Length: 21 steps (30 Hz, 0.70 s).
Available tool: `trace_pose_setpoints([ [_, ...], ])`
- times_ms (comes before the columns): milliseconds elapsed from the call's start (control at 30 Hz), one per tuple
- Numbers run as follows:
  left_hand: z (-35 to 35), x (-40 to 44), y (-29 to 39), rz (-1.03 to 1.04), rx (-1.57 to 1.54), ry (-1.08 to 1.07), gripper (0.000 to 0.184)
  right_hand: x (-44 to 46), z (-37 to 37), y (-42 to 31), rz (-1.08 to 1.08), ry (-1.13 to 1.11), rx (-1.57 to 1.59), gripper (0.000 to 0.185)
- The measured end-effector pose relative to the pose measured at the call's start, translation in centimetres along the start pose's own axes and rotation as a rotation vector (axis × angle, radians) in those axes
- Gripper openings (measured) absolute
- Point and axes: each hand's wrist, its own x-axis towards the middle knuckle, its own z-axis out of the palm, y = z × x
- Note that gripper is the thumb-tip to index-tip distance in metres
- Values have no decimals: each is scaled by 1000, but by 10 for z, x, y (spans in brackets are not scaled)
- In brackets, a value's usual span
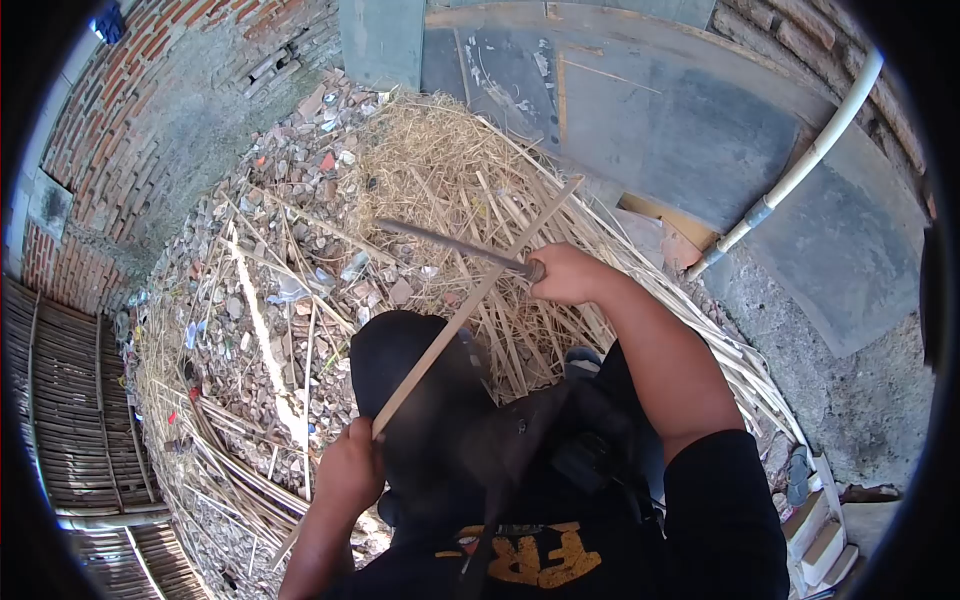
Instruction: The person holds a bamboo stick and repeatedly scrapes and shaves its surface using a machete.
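Observation:
My left hand is closed around the lower part of a long, flat bamboo strip. The strip slants up and away to the right, over my dark-clothed lap. In my right hand is the handle of a machete, its long dark blade pointing left. The blade crosses the strip near the handle end; I cannot tell whether the edge touches it or cuts into it. Beneath the far part of the strip lies a heap of pale shavings.
Many split bamboo strips lie along the right side. Rubble and litter cover the ground to the left, below a brick wall. Grey boards lean at the back, with a white pipe. A bamboo-slat panel stands far left.

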Motion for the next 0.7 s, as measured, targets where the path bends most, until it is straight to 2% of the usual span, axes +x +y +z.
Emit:
trace_pose_setpoints([
  [100,2,-1,-7,3,-16,-1,20,0,-23,16,212,55,181,27],
  [133,0,1,-8,3,-27,-19,21,2,-16,19,149,124,108,26],
  [267,-5,7,-3,-36,-92,-106,22,-21,1,-33,-66,20,-58,26],
  [367,2,9,-5,-25,-126,-59,23,-12,-11,-17,-52,-121,6,24],
  [400,6,8,-6,-10,-139,-24,23,-5,-14,-5,33,-107,146,24],
  [500,4,8,-8,-43,-158,-38,23,3,-12,-7,33,-100,60,27],
  [533,4,7,-8,-43,-178,-39,23,0,-4,-12,3,-10,88,27],
  [633,2,4,-7,-40,-182,-54,23,-16,-2,-34,-127,11,-45,24],
  [667,1,5,-5,-34,-157,-57,23,-20,2,-39,-130,0,-203,23],
  [700,1,5,-4,-31,-136,-59,23,-16,1,-33,-81,-11,-127,24],
])
